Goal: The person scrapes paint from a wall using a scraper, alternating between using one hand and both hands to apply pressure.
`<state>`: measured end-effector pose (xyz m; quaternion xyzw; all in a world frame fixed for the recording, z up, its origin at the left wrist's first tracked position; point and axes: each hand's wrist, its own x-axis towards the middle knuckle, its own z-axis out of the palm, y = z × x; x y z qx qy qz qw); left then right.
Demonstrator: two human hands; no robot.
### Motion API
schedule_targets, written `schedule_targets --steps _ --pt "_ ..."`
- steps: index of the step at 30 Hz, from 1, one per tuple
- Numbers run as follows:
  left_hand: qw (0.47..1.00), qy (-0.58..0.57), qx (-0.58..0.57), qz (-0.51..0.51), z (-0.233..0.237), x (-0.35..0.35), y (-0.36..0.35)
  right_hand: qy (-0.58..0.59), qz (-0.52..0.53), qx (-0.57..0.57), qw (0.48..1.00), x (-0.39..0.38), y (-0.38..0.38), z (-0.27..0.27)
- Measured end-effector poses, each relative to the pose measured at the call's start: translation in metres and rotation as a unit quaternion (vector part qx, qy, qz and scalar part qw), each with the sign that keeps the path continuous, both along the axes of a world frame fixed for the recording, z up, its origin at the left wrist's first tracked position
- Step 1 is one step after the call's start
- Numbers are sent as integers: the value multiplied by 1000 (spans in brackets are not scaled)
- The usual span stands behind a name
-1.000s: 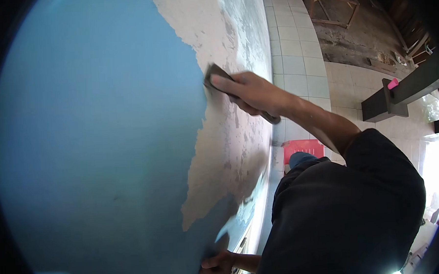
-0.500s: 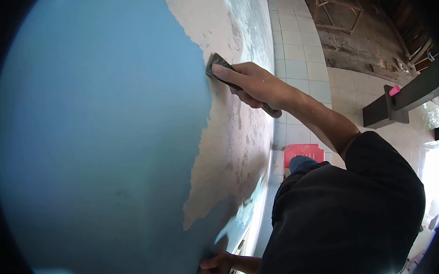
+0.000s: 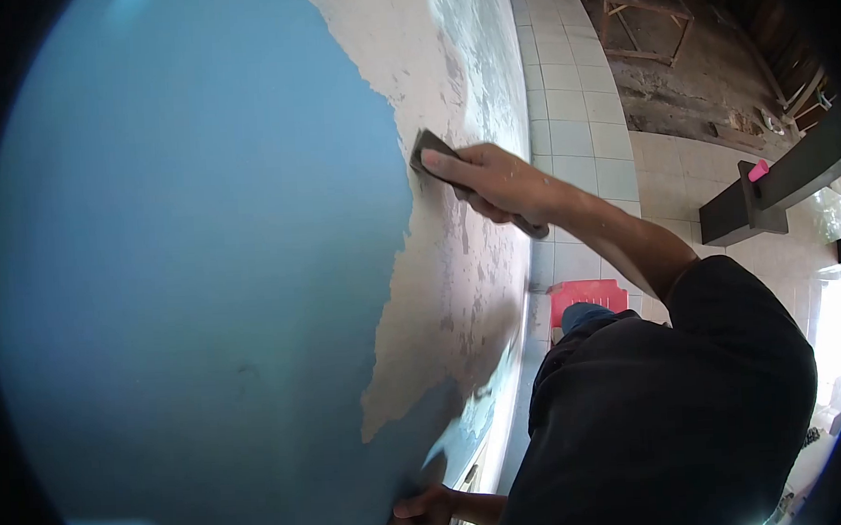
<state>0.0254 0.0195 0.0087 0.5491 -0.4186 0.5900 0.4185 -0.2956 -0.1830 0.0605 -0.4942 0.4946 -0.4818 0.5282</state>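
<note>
In the head view, your right hand (image 3: pixel 503 186) is just above the centre, at about one o'clock, with its forearm running off toward four o'clock. It is closed around a flat, dark scraper (image 3: pixel 427 148): your thumb lies along the flat face, and your other fingers curl in underneath. The broad end of the scraper points toward eleven o'clock, and the handle end pokes out past your fingers toward four o'clock.

That broad end is at the wall (image 3: pixel 205 272), over the bare beige patch (image 3: pixel 414 328) and just beside the ragged edge of the blue coat (image 3: pixel 276 175). You have the blue on the nine o'clock side and the beige on the three o'clock side; how hard the scraper presses, you cannot tell from here.

Your left hand (image 3: pixel 422 518) is down at six o'clock, by the lower part of the wall, well apart from your right. Its fingers are curled in, but you cannot tell whether they pinch anything. A dark shape sits just toward twelve o'clock of it, too unclear to name.

Off at three o'clock you have a dark post (image 3: pixel 730 213) with a pink cup (image 3: pixel 759 170) on it. A red plastic seat (image 3: pixel 589 295) is nearer, just past three o'clock, over the tiled floor (image 3: pixel 569 115). Between one and two o'clock stands a wooden table (image 3: pixel 649 7).
</note>
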Motion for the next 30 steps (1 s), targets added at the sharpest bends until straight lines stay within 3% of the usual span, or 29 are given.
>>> schedule_targets --steps 9,11,13,17,21,26,30 --pt "1000 3 -13 -23 10 -10 -3 3 1 -15 1000 -3 -2 0" --pt "1000 5 -19 -17 13 -14 -5 -17 -9 -64 998 -8 -7 21" --pt "1000 -3 -13 -4 13 -12 -1 4 -21 -21 1000 -8 -11 30" --pt "999 -35 -18 -11 6 7 -2 15 1 -37 999 -4 -5 12" --pt "999 13 9 -47 15 -14 2 14 -12 -21 1000 -10 -5 31" --pt "997 61 20 -48 -5 3 5 10 6 1 1000 -6 -1 14" --pt "999 -28 -8 -23 22 -17 -4 25 -36 -23 999 -11 -7 39"
